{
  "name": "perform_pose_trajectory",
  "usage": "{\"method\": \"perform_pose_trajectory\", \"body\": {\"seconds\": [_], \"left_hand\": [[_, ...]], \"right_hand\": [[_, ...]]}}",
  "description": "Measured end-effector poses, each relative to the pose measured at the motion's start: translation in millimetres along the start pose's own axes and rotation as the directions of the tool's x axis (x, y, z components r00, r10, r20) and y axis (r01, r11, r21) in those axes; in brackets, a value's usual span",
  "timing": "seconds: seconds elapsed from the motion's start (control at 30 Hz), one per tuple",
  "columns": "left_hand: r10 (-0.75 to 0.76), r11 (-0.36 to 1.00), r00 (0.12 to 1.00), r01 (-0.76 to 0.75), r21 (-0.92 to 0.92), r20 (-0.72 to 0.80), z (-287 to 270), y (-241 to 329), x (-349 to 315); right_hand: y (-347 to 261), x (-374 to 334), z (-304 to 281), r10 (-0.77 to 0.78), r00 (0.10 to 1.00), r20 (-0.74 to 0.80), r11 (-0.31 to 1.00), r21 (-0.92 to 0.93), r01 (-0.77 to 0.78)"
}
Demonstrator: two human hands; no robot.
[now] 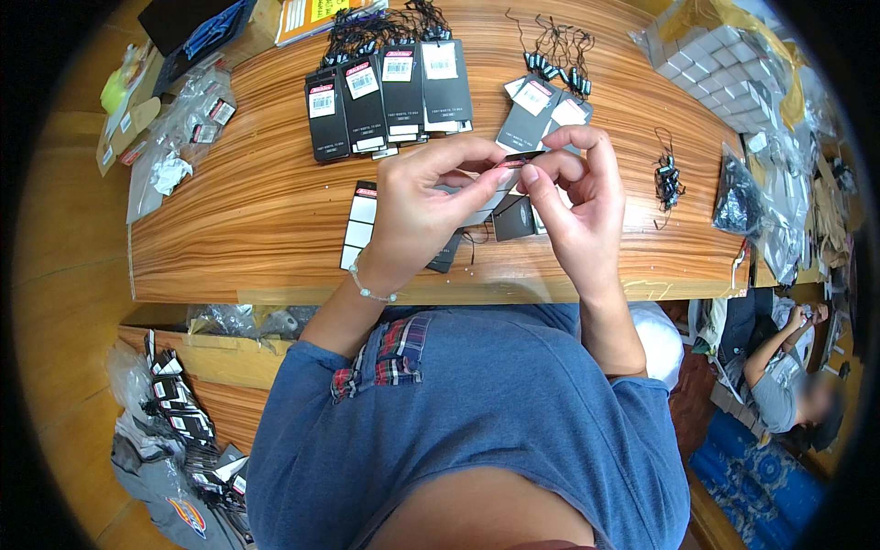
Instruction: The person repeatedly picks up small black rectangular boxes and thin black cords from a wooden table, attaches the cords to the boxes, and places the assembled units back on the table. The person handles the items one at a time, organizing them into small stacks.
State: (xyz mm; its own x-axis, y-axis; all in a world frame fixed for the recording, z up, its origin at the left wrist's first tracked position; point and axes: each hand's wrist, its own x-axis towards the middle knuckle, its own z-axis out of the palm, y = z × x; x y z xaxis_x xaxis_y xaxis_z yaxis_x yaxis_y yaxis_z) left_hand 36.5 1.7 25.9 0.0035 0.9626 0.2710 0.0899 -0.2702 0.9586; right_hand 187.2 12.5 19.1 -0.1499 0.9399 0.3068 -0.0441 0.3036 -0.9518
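Over the middle of the table, my left hand (426,188) pinches a black hang tag (521,158) between thumb and fingers. My right hand (582,197) has its thumb and curled fingers closed at the tag's other end. The tag is tilted, and little of its face shows. Beneath my hands lie more dark tags (513,220), partly covered by my fingers. A strip of white labels with a red top (358,220) rests beside my left wrist. Beyond my right hand, a small group of black tags (527,115) has white stickers and black strings.
Stacked black tags (400,92) with strings lie at the far middle. A bundle of black strings (669,179) sits to the right. Small white boxes (720,69) in plastic fill the far right, near a black bag (736,194). Another person (788,385) sits at lower right.
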Motion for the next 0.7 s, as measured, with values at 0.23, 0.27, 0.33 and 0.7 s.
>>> {"method": "perform_pose_trajectory", "body": {"seconds": [0.23,0.27,0.33,0.7], "left_hand": [[0.153,0.974,0.985,-0.165,0.157,0.085,-4,1,2],[0.157,0.971,0.983,-0.171,0.165,0.094,-4,2,3],[0.160,0.970,0.982,-0.175,0.168,0.101,-5,3,4],[0.264,0.890,0.954,-0.299,0.344,0.145,-5,-4,4]], "right_hand": [[-1,0,3,0.025,0.999,-0.033,0.998,0.054,-0.024],[-1,-1,5,0.025,0.998,-0.050,0.997,0.078,-0.021],[-1,0,7,0.022,0.998,-0.066,0.994,0.107,-0.014],[13,0,6,-0.111,0.993,-0.041,0.978,-0.182,0.102]]}}
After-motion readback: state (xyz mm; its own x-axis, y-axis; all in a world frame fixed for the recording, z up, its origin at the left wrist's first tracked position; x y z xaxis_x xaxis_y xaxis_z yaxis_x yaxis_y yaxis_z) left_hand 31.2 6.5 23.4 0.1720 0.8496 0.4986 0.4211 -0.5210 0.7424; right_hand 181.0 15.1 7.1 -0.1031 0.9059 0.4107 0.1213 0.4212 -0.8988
